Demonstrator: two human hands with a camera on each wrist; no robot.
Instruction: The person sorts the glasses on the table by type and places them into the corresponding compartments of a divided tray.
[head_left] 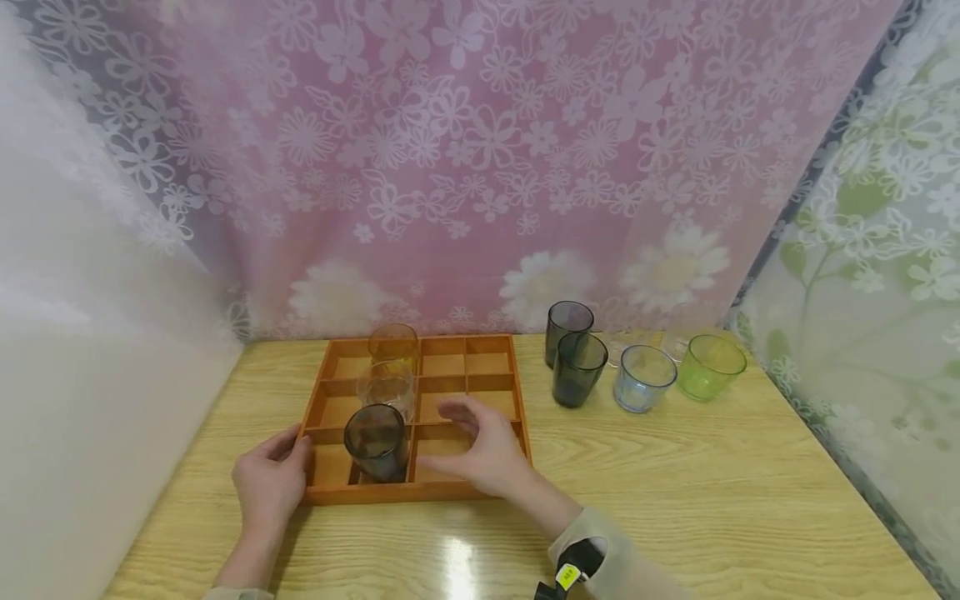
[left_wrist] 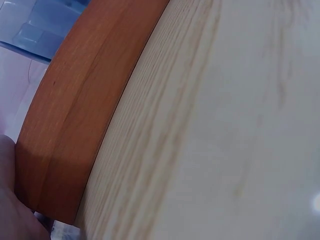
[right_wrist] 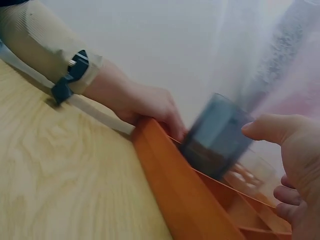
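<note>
A wooden divided tray (head_left: 375, 494) lies on the table, its near left corner held by my left hand (head_left: 270, 479). In the left wrist view, the fingers (left_wrist: 10, 200) are at the end of the tray's wall. A dark grey glass (head_left: 377, 446) stands tilted in the front row. Just right of it, over the tray, my right hand (head_left: 483, 446) has thumb and fingers spread with nothing between them. Behind the dark glass are a clear glass (head_left: 387, 392) in the middle row and an amber glass (head_left: 394, 343) in the back row.
To the tray's right stand two dark glasses (head_left: 568, 329), a light blue glass (head_left: 645, 382) and a green glass (head_left: 708, 371). Clear glasses (head_left: 618, 346) are partly hidden behind them. A floral curtain (head_left: 480, 167) closes off the back, with pale sheets at both sides.
</note>
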